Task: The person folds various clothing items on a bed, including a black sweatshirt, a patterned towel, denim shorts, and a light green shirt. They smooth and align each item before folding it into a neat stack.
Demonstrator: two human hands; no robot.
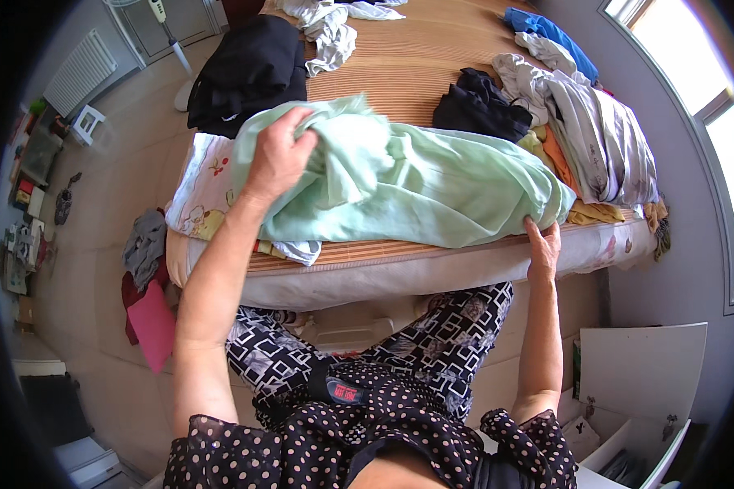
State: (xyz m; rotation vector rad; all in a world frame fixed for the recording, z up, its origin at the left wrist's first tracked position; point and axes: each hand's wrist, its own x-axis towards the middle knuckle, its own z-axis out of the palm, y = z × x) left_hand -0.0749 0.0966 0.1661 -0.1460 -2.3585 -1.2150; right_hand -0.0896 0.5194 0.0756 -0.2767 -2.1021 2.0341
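A pale green cloth (457, 183), thin and soft, lies stretched across the near side of the bed. My left hand (281, 155) is closed on a bunched part of it at its left end, lifted a little above the bed. At the right end, my right hand (543, 247) pinches the cloth's near edge between thumb and fingers. The cloth is crumpled on the left and smoother toward the right. Whether it is a garment or a plain sheet, I cannot tell. Beneath its left end shows a white printed cloth (208, 175) with red and yellow figures.
A black folded pile (249, 73) lies beyond my left hand. Black clothing (481, 106), a silvery grey garment (599, 134) and a blue cloth (550, 37) are heaped at the right. The bed mat (400, 61) is woven. An open white cabinet (640, 367) stands at lower right.
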